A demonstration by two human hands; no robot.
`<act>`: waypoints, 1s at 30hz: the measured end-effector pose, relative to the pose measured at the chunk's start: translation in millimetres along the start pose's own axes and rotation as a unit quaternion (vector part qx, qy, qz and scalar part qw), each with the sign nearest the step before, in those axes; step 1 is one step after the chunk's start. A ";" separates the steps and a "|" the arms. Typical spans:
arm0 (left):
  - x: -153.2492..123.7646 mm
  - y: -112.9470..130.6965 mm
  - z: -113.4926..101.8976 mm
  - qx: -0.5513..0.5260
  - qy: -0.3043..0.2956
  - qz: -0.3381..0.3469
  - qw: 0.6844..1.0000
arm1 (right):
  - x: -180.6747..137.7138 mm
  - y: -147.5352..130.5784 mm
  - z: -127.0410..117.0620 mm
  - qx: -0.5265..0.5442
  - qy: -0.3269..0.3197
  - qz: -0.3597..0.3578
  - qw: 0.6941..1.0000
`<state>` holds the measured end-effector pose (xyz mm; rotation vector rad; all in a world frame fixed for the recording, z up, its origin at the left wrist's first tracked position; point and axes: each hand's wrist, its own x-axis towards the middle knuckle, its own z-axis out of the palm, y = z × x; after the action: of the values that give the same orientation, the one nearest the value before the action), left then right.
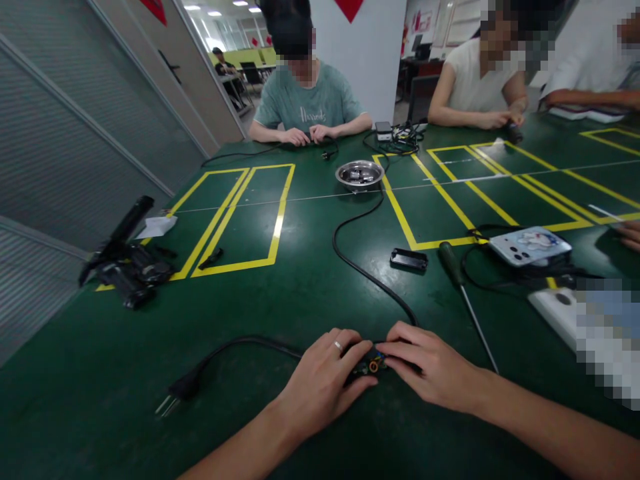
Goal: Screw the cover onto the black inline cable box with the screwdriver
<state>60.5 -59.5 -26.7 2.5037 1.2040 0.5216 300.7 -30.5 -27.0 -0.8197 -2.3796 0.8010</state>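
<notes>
An opened black power adapter (371, 366) lies on the green table, its circuit board and a copper-coloured ring-shaped part showing between my hands. My left hand (323, 377), with a ring on one finger, is closed around its left end. Fingertips of my right hand (430, 363) pinch at the right end, beside a small blue part. Much of the adapter is hidden under my fingers. From its left side a black cord runs to a two-pin plug (183, 392); another black cable (367, 268) leads from the right side toward the far end of the table.
Beyond my hands lie a black casing half (409, 260) and a screwdriver (455, 267). A metal bowl (359, 176) holds small metallic parts. Right are a phone (533, 245) and cables. Black devices (133, 273) pile up at left. Co-workers sit across the table.
</notes>
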 end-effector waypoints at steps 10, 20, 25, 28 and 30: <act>-3.5 0.8 -0.5 0.002 0.013 -0.018 1.000 | -5.0 5.7 -8.8 -0.067 -0.008 0.001 0.998; -5.7 -5.3 -14.3 -0.011 -0.045 -0.014 0.999 | -5.4 7.2 -8.7 -0.080 -0.022 -0.009 0.996; -9.3 -21.9 -45.1 -0.110 -0.098 -0.095 0.985 | -7.8 7.3 -5.5 -0.060 -0.029 0.012 0.998; -8.8 -27.9 -49.1 -0.158 -0.116 -0.126 0.973 | -10.3 6.0 -2.8 -0.057 -0.021 0.021 0.998; -8.7 -29.5 -46.0 -0.176 -0.113 -0.139 0.968 | -11.2 4.8 -1.3 -0.057 -0.015 0.021 0.998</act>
<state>14.7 -43.2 -0.3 1.9971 1.2238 0.3309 311.1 -34.5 -32.1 -0.9111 -2.4595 0.7042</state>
